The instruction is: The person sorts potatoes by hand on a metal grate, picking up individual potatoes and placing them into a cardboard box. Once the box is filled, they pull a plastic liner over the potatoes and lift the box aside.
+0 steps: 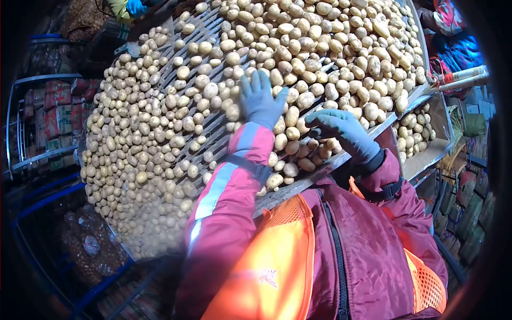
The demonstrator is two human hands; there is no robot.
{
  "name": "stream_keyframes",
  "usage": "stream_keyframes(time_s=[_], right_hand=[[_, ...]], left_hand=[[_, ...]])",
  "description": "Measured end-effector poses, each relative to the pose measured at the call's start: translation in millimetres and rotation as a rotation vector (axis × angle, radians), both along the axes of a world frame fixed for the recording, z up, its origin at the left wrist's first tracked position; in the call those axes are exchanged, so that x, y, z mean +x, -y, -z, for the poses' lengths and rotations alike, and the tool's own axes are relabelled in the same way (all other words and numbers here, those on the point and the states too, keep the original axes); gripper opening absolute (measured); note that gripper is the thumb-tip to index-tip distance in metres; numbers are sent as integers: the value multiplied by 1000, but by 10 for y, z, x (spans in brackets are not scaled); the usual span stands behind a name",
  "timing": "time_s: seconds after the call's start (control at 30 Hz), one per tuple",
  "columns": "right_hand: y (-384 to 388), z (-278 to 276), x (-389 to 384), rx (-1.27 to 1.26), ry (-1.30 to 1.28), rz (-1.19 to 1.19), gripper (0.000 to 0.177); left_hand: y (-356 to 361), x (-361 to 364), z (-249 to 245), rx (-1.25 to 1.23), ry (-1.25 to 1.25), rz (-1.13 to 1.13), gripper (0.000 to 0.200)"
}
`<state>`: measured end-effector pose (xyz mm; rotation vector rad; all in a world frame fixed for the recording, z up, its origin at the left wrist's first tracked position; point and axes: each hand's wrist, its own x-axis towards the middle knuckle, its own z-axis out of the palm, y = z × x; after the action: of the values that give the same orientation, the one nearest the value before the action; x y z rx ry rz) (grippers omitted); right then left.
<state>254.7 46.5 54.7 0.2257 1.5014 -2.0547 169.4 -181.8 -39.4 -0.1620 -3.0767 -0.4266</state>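
Several pale yellow potatoes (298, 42) cover a slatted sorting table (213, 128) in front of me. My left hand (260, 98), in a blue glove, lies flat on the potatoes with its fingers spread. My right hand (341, 130), also in a blue glove, rests near the table's front edge with fingers curled over potatoes; I cannot tell whether it grips one. My sleeves are dark red and I wear an orange vest (272, 266).
A metal rail (320, 173) edges the table on my side. A side chute (418, 130) at the right holds more potatoes. Stacked sacks (56, 114) stand at the left. Another person's gloved hand (136, 7) shows at the top left, and a person in blue (458, 42) at the top right.
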Motion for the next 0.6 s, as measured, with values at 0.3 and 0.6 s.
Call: stream_keyframes(time_s=[0.3, 0.6], right_hand=[[-61, -341, -248, -82, 6, 43, 25], [-29, -5, -146, 45, -93, -123, 22]], left_hand=[[-548, 639, 62, 896, 43, 291, 42], [1000, -242, -68, 70, -125, 170, 43]])
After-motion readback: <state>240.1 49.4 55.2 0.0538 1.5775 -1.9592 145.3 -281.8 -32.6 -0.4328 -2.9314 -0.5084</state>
